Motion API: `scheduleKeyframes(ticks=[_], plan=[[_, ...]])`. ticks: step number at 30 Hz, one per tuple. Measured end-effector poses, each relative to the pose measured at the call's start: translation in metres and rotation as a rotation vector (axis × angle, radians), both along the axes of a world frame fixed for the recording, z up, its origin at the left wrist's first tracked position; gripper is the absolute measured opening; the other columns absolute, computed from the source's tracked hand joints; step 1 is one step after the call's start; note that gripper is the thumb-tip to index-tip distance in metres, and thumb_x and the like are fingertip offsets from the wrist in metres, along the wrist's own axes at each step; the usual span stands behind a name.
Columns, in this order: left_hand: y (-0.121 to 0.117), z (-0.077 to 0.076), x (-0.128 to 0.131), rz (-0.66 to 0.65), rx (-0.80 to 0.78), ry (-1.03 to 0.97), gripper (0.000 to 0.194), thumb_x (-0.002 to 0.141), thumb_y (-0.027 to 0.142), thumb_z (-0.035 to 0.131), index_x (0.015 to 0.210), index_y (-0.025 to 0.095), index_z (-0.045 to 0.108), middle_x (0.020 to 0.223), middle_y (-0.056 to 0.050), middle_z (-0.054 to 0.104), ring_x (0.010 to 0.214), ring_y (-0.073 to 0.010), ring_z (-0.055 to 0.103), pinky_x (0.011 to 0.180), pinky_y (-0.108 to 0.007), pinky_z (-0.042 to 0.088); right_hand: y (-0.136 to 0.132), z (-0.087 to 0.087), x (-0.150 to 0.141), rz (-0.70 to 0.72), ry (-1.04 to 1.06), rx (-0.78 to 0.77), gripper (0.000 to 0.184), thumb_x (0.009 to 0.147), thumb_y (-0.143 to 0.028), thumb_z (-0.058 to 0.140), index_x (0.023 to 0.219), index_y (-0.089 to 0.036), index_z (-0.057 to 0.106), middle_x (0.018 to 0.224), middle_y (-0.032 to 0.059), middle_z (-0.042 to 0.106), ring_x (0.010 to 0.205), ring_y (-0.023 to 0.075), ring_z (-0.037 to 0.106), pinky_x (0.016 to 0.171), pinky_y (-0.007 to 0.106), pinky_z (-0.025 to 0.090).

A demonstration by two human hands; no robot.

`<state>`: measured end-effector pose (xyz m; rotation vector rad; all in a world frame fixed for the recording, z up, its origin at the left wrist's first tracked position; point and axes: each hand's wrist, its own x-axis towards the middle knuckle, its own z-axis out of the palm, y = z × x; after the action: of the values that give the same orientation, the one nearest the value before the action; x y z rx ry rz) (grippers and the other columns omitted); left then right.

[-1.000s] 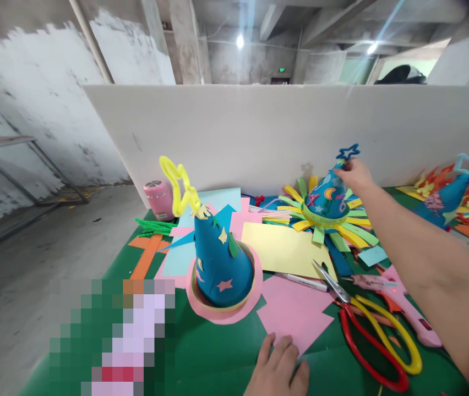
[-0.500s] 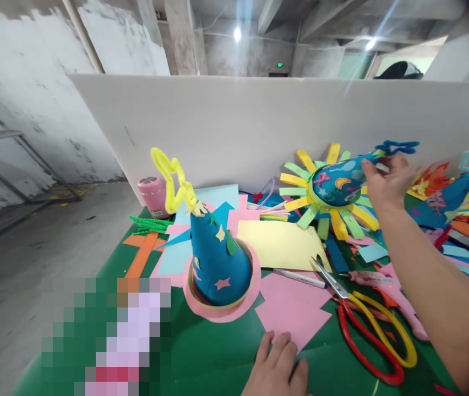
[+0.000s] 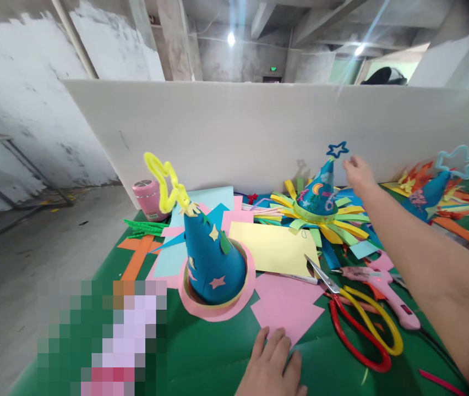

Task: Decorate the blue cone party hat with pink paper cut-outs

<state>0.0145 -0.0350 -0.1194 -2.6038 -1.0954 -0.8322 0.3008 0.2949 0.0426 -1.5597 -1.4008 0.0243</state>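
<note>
fringed blue hat (image 3: 316, 195) stands roughly upright by the white board (image 3: 218, 129). right hand (image 3: 359, 174) just beside its tip, apart, fingers bent, nothing seen in them (how wide, cannot tell). looks light: a stray knuckle could topple it. nearer, pink glue gun (image 3: 395, 300), lit red: if hot, a lowered forearm (image 3: 408, 242) risks burning. left hand (image 3: 273, 363) loosely spread at pink paper (image 3: 286, 301); leaning could crease it.
</note>
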Motion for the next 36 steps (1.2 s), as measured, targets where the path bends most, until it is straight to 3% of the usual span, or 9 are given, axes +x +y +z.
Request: scheduleKeyframes(ticks=[3, 7, 9, 12, 14, 16, 22, 29, 36], plan=[[-0.002, 0.002, -0.001, -0.016, -0.036, 0.008, 0.029, 0.076, 0.041, 0.050, 0.094, 0.018, 0.054, 0.090, -0.006, 0.060, 0.093, -0.0232, 0.054, 0.083, -0.039, 0.042, -0.028, 0.002, 0.011, -0.113, 0.040, -0.014, 0.028, 0.085, -0.027, 0.048, 0.110, -0.015, 0.050, 0.110, 0.0074, 0.053, 0.091, 0.0188, 0.056, 0.076, 0.039, 0.047], [-0.005, 0.010, -0.004, -0.026, -0.100, 0.007, 0.032, 0.076, 0.037, 0.050, 0.100, 0.017, 0.053, 0.098, -0.008, 0.060, 0.097, -0.0259, 0.054, 0.083, -0.043, 0.043, -0.102, -0.014, 0.009, -0.067, 0.017, -0.041, 0.029, 0.084, -0.028, 0.049, 0.109, -0.015, 0.051, 0.102, 0.0085, 0.059, 0.089, 0.0202, 0.057, 0.077, 0.038, 0.047], [-0.006, 0.018, -0.005, -0.027, -0.161, 0.037, 0.034, 0.077, 0.035, 0.050, 0.105, 0.017, 0.052, 0.104, -0.011, 0.059, 0.100, -0.0271, 0.053, 0.082, -0.043, 0.044, -0.150, -0.030, 0.002, 0.030, 0.001, -0.100, 0.031, 0.081, -0.031, 0.050, 0.110, -0.019, 0.050, 0.092, 0.0069, 0.064, 0.078, 0.0211, 0.062, 0.068, 0.035, 0.051], [-0.009, 0.033, -0.006, -0.036, -0.254, 0.104, 0.037, 0.080, 0.034, 0.047, 0.112, 0.016, 0.049, 0.114, -0.014, 0.055, 0.102, -0.0276, 0.052, 0.081, -0.043, 0.044, -0.223, -0.060, -0.014, 0.160, -0.069, -0.208, 0.018, 0.077, -0.036, 0.051, 0.093, -0.029, 0.058, 0.078, 0.0013, 0.067, 0.070, 0.0239, 0.063, 0.061, 0.036, 0.052], [-0.010, 0.040, -0.007, -0.026, -0.304, 0.128, 0.039, 0.082, 0.035, 0.044, 0.116, 0.016, 0.047, 0.121, -0.015, 0.051, 0.105, -0.0275, 0.050, 0.083, -0.043, 0.043, -0.261, -0.081, -0.025, 0.220, -0.134, -0.264, 0.015, 0.074, -0.036, 0.055, 0.087, -0.030, 0.060, 0.083, 0.0013, 0.067, 0.073, 0.0252, 0.063, 0.063, 0.038, 0.053], [-0.012, 0.045, -0.006, -0.014, -0.340, 0.138, 0.042, 0.083, 0.037, 0.042, 0.119, 0.015, 0.045, 0.125, -0.015, 0.048, 0.107, -0.0275, 0.049, 0.084, -0.043, 0.042, -0.285, -0.101, -0.033, 0.301, -0.281, -0.271, 0.023, 0.078, -0.033, 0.048, 0.098, -0.028, 0.057, 0.097, 0.0041, 0.064, 0.085, 0.0247, 0.061, 0.072, 0.039, 0.052], [-0.016, 0.044, -0.004, 0.020, -0.382, 0.133, 0.041, 0.085, 0.038, 0.038, 0.119, 0.015, 0.046, 0.125, -0.010, 0.049, 0.112, -0.0253, 0.043, 0.091, -0.043, 0.034, -0.301, -0.136, -0.036, 0.208, -0.531, -0.259, 0.029, 0.080, -0.031, 0.043, 0.105, -0.020, 0.055, 0.104, 0.0102, 0.058, 0.101, 0.0274, 0.053, 0.085, 0.043, 0.045], [-0.018, 0.044, -0.006, -0.004, -0.405, 0.154, 0.041, 0.086, 0.038, 0.035, 0.118, 0.014, 0.045, 0.122, -0.011, 0.050, 0.113, -0.0254, 0.040, 0.094, -0.047, 0.029, -0.297, -0.134, -0.032, 0.128, -0.528, -0.399, 0.035, 0.079, -0.036, 0.043, 0.109, -0.018, 0.050, 0.103, 0.0120, 0.057, 0.094, 0.0294, 0.056, 0.078, 0.043, 0.047], [-0.022, 0.042, -0.006, -0.007, -0.411, 0.168, 0.041, 0.087, 0.038, 0.032, 0.119, 0.014, 0.043, 0.124, -0.011, 0.047, 0.115, -0.0256, 0.038, 0.095, -0.046, 0.029, -0.301, -0.134, -0.034, 0.158, -0.572, -0.346, 0.043, 0.073, -0.032, 0.050, 0.112, -0.017, 0.047, 0.107, 0.0133, 0.052, 0.100, 0.0311, 0.052, 0.080, 0.043, 0.046]])
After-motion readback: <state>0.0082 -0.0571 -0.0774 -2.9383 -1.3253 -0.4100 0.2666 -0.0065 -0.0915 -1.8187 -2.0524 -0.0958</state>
